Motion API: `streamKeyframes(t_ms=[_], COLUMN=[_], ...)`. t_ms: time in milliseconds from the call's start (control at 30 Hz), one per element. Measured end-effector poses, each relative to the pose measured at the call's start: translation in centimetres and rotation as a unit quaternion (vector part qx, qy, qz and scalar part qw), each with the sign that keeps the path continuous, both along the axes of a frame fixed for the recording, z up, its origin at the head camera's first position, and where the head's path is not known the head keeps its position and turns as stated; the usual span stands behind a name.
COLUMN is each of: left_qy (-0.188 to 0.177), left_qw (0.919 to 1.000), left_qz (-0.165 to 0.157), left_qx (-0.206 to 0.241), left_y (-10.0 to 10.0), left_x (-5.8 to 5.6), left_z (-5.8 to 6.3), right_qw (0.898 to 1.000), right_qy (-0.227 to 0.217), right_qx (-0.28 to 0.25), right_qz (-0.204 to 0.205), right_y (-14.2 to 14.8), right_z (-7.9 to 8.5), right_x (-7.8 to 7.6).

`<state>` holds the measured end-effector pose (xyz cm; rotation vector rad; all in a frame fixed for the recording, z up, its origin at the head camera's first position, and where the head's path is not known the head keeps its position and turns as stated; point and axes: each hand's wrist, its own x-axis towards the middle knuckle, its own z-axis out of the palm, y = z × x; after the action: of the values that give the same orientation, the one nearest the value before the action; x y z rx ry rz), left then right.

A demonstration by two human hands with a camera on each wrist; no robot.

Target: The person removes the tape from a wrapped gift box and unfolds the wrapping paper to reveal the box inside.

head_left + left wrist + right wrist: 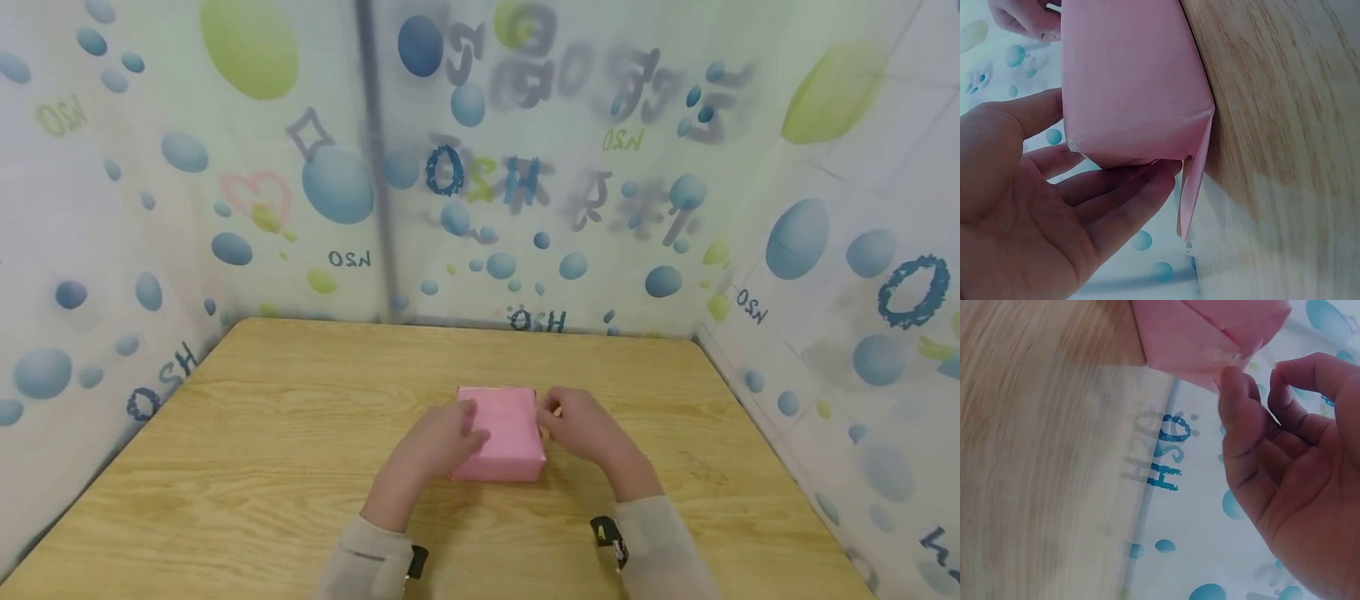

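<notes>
A pink paper-wrapped box (pixel 506 425) lies on the wooden table between both hands. My left hand (pixel 438 437) is at its left side, the thumb over the top face. In the left wrist view, its long, fairly straight fingers rest along the folded end, beside a loose paper flap (pixel 1195 187) that sticks out. My right hand (pixel 581 423) is at the box's right end with bent fingers. The right wrist view shows one fingertip right at the corner of the folded paper (pixel 1200 353), near a shiny patch, and the thumb tip a small gap away from it.
The wooden table (pixel 300 400) stretches around the box on all sides. Pale curtains (pixel 480 217) printed with blue and green drops stand close behind it and along the left and right edges. Dark straps show at both sleeve cuffs.
</notes>
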<state>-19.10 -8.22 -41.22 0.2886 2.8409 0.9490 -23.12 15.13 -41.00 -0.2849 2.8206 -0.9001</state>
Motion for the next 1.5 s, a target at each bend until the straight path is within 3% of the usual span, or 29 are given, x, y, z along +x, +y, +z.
streamKeyframes(t_ms=[267, 767, 1067, 1300, 1500], left_qy=[-0.005, -0.008, -0.002, -0.004, -0.012], left_qw=[0.9999, 0.9999, 1.0000, 1.0000, 0.9998], left_qz=[0.005, 0.008, 0.002, 0.004, 0.008], left_qx=[0.009, 0.013, 0.004, 0.003, 0.011], left_y=[-0.1, -0.1, -0.1, -0.1, 0.0], left_x=[0.0, 0.4, 0.3, 0.2, 0.2], left_z=[0.0, 0.2, 0.0, -0.1, -0.1], right_qw=[1.000, 0.999, 0.995, 0.998, 0.996], right_qy=[-0.007, -0.033, -0.024, -0.017, -0.018], right_qx=[-0.010, 0.026, 0.098, 0.064, 0.083], right_qz=[0.016, 0.010, -0.003, -0.004, 0.004], right_y=[1.8, 3.6, 5.0, 6.4, 6.4], right_z=[-0.1, -0.3, -1.0, 0.2, 2.0], right_x=[-0.3, -0.4, -0.4, -0.3, -0.1])
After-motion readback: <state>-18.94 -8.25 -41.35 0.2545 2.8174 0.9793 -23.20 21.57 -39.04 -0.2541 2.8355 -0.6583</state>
